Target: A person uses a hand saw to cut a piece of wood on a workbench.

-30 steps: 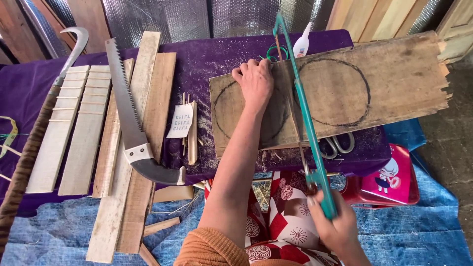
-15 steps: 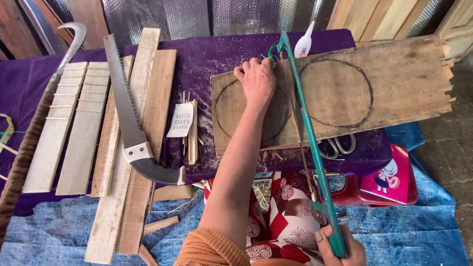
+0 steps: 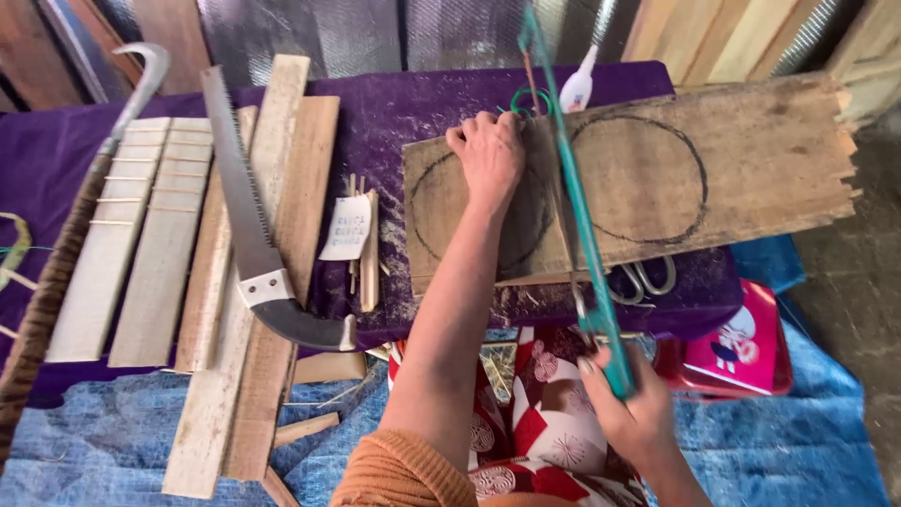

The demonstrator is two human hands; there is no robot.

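The left hand [image 3: 493,155] is pressing flat on the stiff, rough wooden board [image 3: 638,183], while the right hand [image 3: 631,408] is gripping the light teal-framed saw [image 3: 574,202] by its lower end, probably the best hold.

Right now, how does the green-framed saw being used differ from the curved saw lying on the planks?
The green-framed saw is a thin-bladed frame saw, gripped by the right hand and standing across the marked board; the left hand presses that board down. The curved saw has a broad toothed blade and a dark hooked handle, and lies flat and untouched on the pale planks. Both are hand saws on the purple-covered table.
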